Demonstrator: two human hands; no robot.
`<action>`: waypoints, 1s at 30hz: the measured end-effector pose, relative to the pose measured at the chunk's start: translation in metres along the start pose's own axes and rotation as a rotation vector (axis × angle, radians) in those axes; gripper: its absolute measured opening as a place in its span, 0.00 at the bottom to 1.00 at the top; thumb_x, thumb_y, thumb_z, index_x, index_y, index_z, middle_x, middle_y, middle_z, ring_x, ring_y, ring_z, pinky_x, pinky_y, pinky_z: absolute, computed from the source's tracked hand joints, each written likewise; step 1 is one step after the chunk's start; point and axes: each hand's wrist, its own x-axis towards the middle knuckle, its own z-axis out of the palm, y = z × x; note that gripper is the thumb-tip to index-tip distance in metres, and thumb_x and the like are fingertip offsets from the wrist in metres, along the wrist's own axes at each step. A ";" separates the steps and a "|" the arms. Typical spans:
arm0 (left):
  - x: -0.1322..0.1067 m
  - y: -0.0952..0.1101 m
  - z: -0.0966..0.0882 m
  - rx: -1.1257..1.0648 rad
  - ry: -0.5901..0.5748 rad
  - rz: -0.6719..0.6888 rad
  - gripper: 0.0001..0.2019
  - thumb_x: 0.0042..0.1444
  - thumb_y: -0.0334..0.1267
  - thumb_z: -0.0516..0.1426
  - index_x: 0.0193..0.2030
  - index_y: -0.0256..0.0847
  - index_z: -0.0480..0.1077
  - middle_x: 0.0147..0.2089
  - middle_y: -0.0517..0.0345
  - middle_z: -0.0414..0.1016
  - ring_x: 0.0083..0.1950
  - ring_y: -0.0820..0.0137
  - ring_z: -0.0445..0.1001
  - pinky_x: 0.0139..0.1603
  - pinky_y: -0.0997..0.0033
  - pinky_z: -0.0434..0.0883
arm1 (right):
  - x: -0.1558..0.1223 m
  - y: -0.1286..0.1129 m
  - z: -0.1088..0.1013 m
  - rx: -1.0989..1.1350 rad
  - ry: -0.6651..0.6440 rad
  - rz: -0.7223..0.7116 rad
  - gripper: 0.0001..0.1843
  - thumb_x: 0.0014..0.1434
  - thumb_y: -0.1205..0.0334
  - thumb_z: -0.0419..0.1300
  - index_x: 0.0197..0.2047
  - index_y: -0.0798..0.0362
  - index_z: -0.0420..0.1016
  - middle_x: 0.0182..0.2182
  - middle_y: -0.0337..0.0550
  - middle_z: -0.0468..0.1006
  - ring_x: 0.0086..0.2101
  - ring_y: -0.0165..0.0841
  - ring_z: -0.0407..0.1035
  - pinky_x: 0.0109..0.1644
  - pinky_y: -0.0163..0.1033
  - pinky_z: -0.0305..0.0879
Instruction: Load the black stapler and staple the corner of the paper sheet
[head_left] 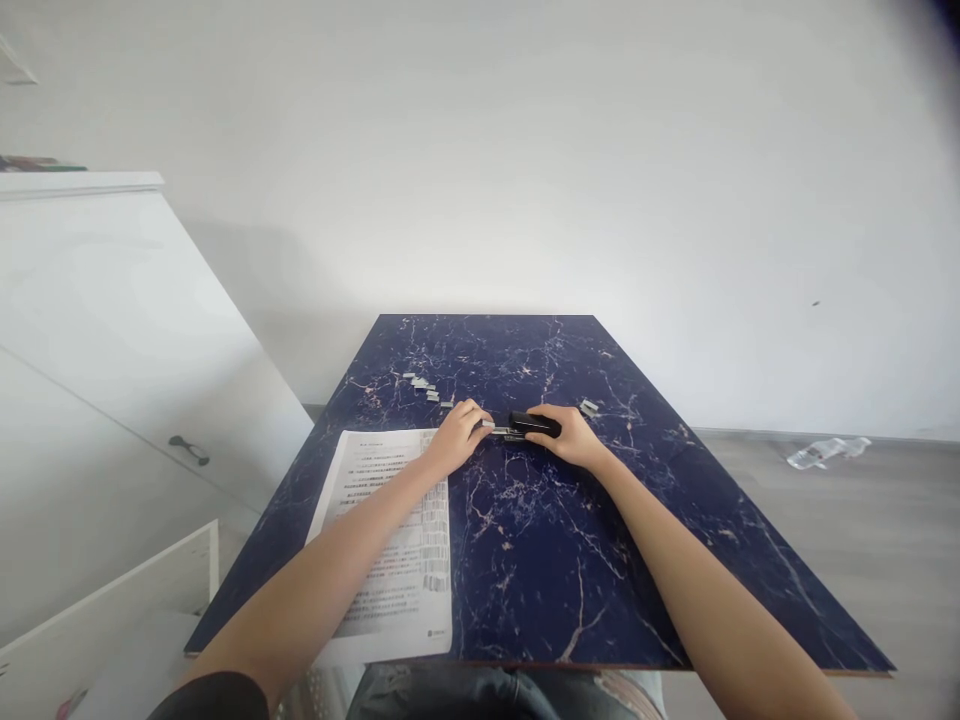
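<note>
A black stapler [534, 424] lies near the middle of the dark blue table, and my right hand [566, 435] is closed around its right end. From its left end a metal staple tray [501, 431] sticks out. My left hand [459, 436] pinches a small silvery strip of staples [487, 423] at the end of that tray; the fingers partly hide it. Under my left forearm lies a printed sheet of paper [375, 570], with many rows of staples [435, 530] along its right side.
Several loose strips of staples [421, 384] are scattered on the table [540, 560] beyond my left hand, and a few more strips [589, 407] lie beyond my right. A white cabinet [97, 300] stands left. A clear plastic bottle [825, 453] lies on the floor at right.
</note>
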 end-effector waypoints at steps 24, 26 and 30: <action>-0.001 0.012 -0.005 0.142 -0.025 -0.022 0.10 0.65 0.38 0.55 0.50 0.42 0.73 0.47 0.51 0.72 0.50 0.60 0.71 0.54 0.56 0.67 | 0.000 0.001 -0.001 0.004 -0.013 0.005 0.16 0.58 0.54 0.66 0.48 0.50 0.78 0.43 0.46 0.83 0.40 0.42 0.77 0.48 0.45 0.71; -0.002 0.012 -0.006 0.161 -0.021 -0.004 0.13 0.64 0.37 0.56 0.54 0.44 0.73 0.49 0.52 0.72 0.52 0.60 0.71 0.54 0.56 0.66 | 0.000 0.001 -0.001 0.004 -0.015 0.006 0.16 0.58 0.54 0.66 0.48 0.50 0.78 0.43 0.46 0.83 0.40 0.42 0.77 0.48 0.45 0.71; -0.003 0.011 -0.005 0.206 -0.039 0.047 0.11 0.63 0.36 0.56 0.51 0.46 0.76 0.50 0.53 0.71 0.53 0.61 0.71 0.55 0.56 0.64 | 0.000 0.000 -0.001 0.009 -0.013 0.000 0.16 0.58 0.53 0.66 0.48 0.50 0.78 0.43 0.46 0.83 0.40 0.41 0.77 0.48 0.44 0.71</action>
